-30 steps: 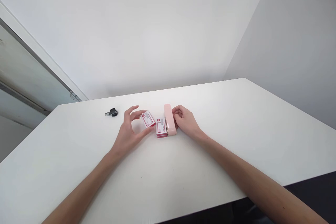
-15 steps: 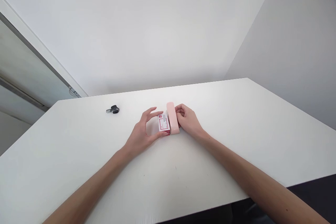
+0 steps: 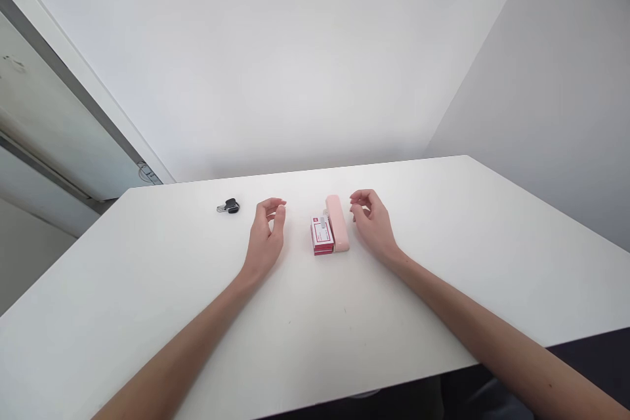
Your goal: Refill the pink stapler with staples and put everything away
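Note:
A pink stapler (image 3: 337,231) lies on the white table (image 3: 443,262), pointing away from me. Pressed against its left side is a stack of small red-and-white boxes (image 3: 321,236). My left hand (image 3: 266,239) rests on its edge a short way left of the boxes, fingers loosely curled and apart, holding nothing. My right hand (image 3: 373,224) hovers just right of the stapler, fingers bent and apart, touching nothing.
A small black and silver object (image 3: 228,207) lies at the back left of the table. White walls rise behind the table's far edge, and a grey door frame (image 3: 88,102) runs along the left.
My left hand set its small box on the stack beside the stapler, then let go and moved left. My right hand released the stapler and drew slightly right.

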Available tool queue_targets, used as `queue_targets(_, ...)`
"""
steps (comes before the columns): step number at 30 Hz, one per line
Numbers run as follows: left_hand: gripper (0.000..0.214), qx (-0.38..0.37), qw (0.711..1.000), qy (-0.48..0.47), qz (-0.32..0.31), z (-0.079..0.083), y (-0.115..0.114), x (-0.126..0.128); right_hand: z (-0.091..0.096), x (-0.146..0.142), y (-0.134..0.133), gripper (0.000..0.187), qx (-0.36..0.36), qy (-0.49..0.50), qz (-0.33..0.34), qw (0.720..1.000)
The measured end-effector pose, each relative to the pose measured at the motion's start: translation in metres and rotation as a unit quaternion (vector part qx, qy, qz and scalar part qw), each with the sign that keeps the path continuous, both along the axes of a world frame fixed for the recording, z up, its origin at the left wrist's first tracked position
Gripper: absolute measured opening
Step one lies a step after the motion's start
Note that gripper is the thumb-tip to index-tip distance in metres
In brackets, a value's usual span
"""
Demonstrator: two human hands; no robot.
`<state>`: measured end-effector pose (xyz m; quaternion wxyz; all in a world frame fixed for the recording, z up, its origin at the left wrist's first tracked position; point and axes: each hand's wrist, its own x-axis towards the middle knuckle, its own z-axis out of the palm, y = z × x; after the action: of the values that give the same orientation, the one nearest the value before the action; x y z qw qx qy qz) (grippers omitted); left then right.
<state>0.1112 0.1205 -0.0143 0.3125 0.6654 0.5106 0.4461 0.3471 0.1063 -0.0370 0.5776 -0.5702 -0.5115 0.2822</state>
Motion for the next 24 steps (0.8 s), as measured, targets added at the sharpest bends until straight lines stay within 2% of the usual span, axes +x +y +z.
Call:
queue_targets(3,0.027,0.018,0.999,0.038,0.027,0.0,0.006,-0.012,0.002,-0.001,-0.004,0.02,0.019,-0.025,-0.012,0.999)
queue_targets(5,0.024,0.079,0.991,0.102,0.046,0.0,0.012,-0.023,0.0,-0.001,-0.006,0.024,0.004,-0.023,-0.009,1.0)
queue_targets(7,0.026,0.156,0.966,0.186,0.083,-0.002,0.021,-0.037,-0.004,0.0,-0.007,0.027,-0.016,-0.015,-0.008,1.0)
queue_targets(10,0.045,0.195,0.923,0.283,0.173,-0.009,0.034,-0.058,-0.008,0.002,-0.006,0.031,-0.042,-0.006,-0.013,0.999)
queue_targets(13,0.065,0.159,0.909,0.325,0.208,-0.02,0.043,-0.071,-0.01,0.003,-0.006,0.032,-0.055,-0.005,-0.019,0.998)
queue_targets(18,0.062,0.1,0.914,0.358,0.165,-0.03,0.047,-0.075,-0.009,0.003,-0.007,0.032,-0.059,0.003,-0.036,0.998)
queue_targets(24,0.054,0.156,0.913,0.375,0.047,-0.022,0.043,-0.054,-0.006,0.002,-0.005,0.026,-0.063,-0.003,-0.02,0.998)
